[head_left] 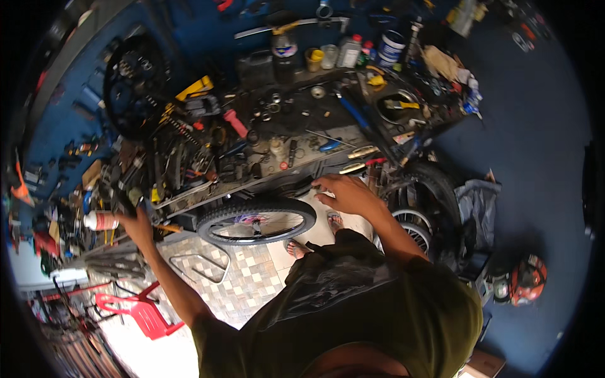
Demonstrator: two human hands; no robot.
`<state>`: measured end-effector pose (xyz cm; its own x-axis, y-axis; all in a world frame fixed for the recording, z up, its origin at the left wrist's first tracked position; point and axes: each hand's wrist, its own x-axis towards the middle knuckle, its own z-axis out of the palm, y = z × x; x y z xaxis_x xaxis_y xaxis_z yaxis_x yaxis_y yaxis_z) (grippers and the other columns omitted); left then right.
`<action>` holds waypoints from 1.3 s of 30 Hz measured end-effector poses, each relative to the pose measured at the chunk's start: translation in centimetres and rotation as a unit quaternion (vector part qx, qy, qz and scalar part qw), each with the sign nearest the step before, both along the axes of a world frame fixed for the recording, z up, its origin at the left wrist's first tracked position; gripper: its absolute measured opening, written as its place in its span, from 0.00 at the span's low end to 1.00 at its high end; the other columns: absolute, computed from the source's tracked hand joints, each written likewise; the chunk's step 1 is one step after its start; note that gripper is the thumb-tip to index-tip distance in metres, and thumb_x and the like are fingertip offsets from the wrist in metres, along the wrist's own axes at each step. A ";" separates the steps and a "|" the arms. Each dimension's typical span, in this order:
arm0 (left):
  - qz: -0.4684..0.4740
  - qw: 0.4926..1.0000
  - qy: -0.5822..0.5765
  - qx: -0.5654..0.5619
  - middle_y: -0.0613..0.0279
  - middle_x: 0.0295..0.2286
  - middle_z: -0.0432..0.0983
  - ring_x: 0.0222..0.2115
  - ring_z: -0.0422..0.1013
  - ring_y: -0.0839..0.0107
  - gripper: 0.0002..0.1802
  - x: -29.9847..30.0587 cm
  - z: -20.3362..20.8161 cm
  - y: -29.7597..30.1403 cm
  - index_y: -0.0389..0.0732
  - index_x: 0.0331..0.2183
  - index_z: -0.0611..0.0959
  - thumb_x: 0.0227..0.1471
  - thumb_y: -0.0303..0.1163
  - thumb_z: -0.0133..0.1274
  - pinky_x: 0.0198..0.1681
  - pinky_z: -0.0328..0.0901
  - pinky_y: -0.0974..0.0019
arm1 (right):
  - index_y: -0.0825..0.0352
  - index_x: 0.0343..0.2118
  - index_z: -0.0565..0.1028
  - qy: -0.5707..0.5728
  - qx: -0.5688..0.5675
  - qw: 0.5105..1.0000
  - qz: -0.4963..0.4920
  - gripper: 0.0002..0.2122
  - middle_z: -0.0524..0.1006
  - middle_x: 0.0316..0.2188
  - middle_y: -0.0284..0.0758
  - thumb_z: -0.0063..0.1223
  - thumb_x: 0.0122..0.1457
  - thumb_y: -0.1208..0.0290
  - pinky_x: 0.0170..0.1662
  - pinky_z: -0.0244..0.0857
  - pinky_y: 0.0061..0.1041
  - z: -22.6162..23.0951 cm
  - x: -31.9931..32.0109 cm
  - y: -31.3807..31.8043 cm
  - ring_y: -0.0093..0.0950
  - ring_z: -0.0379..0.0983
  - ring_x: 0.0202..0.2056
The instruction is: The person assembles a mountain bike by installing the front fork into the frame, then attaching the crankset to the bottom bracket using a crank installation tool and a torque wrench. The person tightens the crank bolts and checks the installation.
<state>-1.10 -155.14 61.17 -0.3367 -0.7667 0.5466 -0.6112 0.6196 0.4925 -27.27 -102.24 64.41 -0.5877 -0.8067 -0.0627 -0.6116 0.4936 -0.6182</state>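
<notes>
A spoked bicycle wheel with a black tyre (257, 220) lies roughly flat below the front edge of a cluttered workbench (208, 198). My right hand (345, 193) rests at the wheel's right end by the bench edge, fingers spread over the tyre. My left hand (135, 223) reaches far left to the bench edge, touching items there beside a white and orange spray can (99, 220). What the left fingers grip is hidden among the clutter.
The bench holds several tools, bottles (348, 51), cans and a big black tyre (135, 85). More wheels (421, 208) lean at the right. A red plastic chair (140, 312) stands on the checked tile floor (249, 277). A red helmet (526, 278) lies right.
</notes>
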 end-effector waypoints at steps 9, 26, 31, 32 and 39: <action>-0.257 0.756 0.312 0.514 0.60 0.22 0.74 0.19 0.71 0.71 0.16 -4.5 -1.8 27.9 0.36 0.44 0.76 0.53 0.27 0.56 0.22 0.70 0.66 | 0.60 0.47 0.80 0.112 -0.118 0.969 -0.188 0.14 0.81 0.33 0.39 0.61 0.59 0.62 0.41 0.73 0.38 2.2 -14.8 7.9 0.40 0.80 0.37; -0.347 0.654 0.210 0.639 0.67 0.24 0.68 0.19 0.64 0.78 0.08 -43.9 2.2 52.6 0.42 0.40 0.71 0.58 0.24 0.51 0.18 0.63 0.70 | 0.49 0.66 0.65 0.189 0.188 0.926 -0.267 0.31 0.76 0.56 0.41 0.58 0.60 0.52 0.60 0.66 0.42 0.4 -56.3 16.4 0.42 0.73 0.57; -0.332 0.675 0.210 0.624 0.67 0.24 0.68 0.19 0.64 0.78 0.07 -46.2 1.1 54.0 0.42 0.39 0.71 0.58 0.23 0.50 0.18 0.63 0.69 | 0.52 0.67 0.64 0.110 0.186 0.948 -0.234 0.37 0.80 0.46 0.40 0.59 0.56 0.45 0.53 0.70 0.37 0.0 -59.6 15.9 0.36 0.77 0.46; -0.323 0.682 0.208 0.623 0.67 0.24 0.68 0.19 0.64 0.78 0.07 -46.4 1.0 54.2 0.42 0.39 0.71 0.58 0.23 0.50 0.18 0.62 0.69 | 0.53 0.67 0.63 0.093 0.178 0.953 -0.227 0.38 0.82 0.40 0.39 0.59 0.56 0.44 0.49 0.72 0.35 -0.2 -60.1 15.8 0.34 0.80 0.39; -0.275 0.699 0.227 0.620 0.67 0.21 0.69 0.16 0.64 0.78 0.10 -46.5 -0.6 54.1 0.40 0.42 0.70 0.58 0.22 0.51 0.16 0.62 0.70 | 0.53 0.69 0.62 0.017 0.156 0.966 -0.205 0.34 0.77 0.19 0.35 0.59 0.61 0.51 0.24 0.69 0.26 -0.6 -61.5 14.6 0.25 0.75 0.19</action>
